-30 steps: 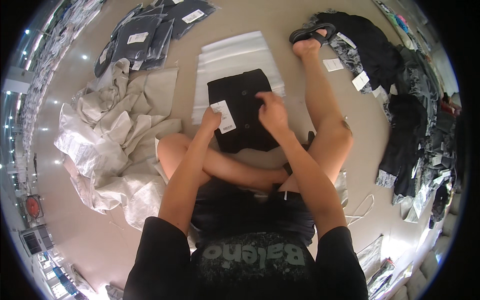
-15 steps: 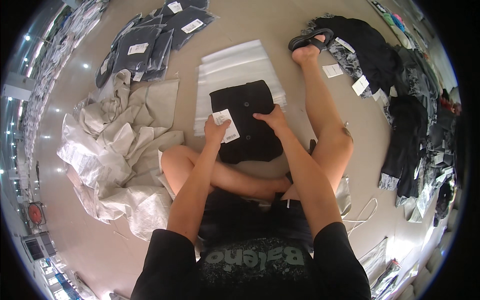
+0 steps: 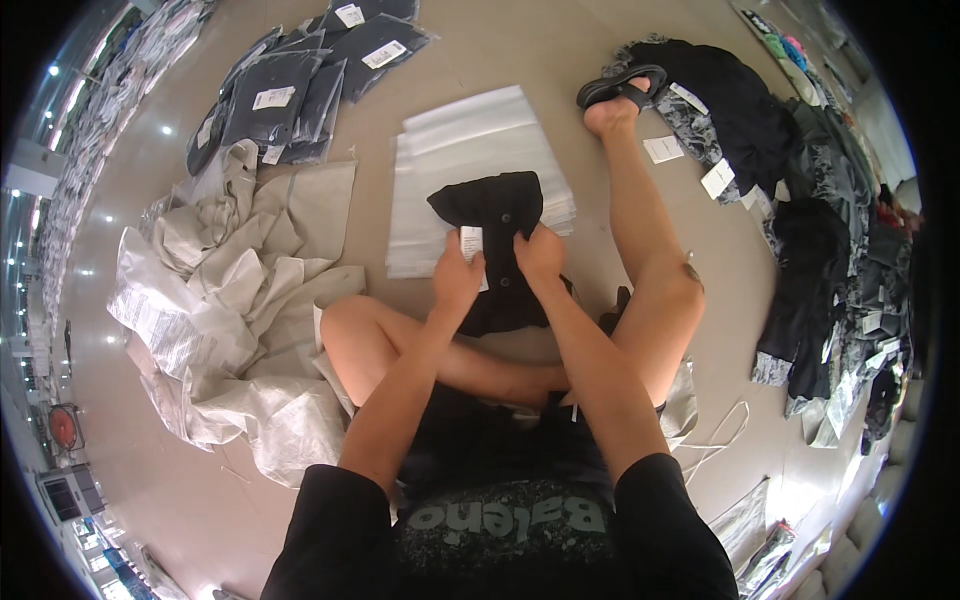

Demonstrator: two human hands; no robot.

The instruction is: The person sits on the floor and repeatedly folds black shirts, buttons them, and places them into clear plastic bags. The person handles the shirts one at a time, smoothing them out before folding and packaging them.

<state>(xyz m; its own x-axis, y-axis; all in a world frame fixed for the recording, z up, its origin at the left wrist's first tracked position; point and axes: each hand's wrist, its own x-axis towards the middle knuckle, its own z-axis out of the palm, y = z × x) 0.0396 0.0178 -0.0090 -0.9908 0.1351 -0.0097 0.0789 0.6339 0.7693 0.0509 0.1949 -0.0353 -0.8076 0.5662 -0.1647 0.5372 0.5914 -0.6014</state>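
Observation:
Between my hands is a folded black garment (image 3: 493,205) with buttons down its front, bunched narrower at the middle. My left hand (image 3: 459,274) is closed on its left side, with the white tag (image 3: 471,240) pinched under the fingers. My right hand (image 3: 540,256) grips the right side, thumb against the cloth near the buttons. Beneath the garment's far part lies a stack of clear plastic bags (image 3: 480,130). The garment's near end is close to my bent left leg, partly behind my forearms.
Packed dark garments (image 3: 268,105) in clear bags are piled at the far left. A crumpled beige sack (image 3: 240,270) spreads along my left. On the right, past my stretched leg, lies a long heap of black and patterned clothes (image 3: 805,250) with white tags (image 3: 662,149).
My hands have come closer together, squeezing the flat garment narrower and bunching it. The tag has tilted and is now more covered by my left hand.

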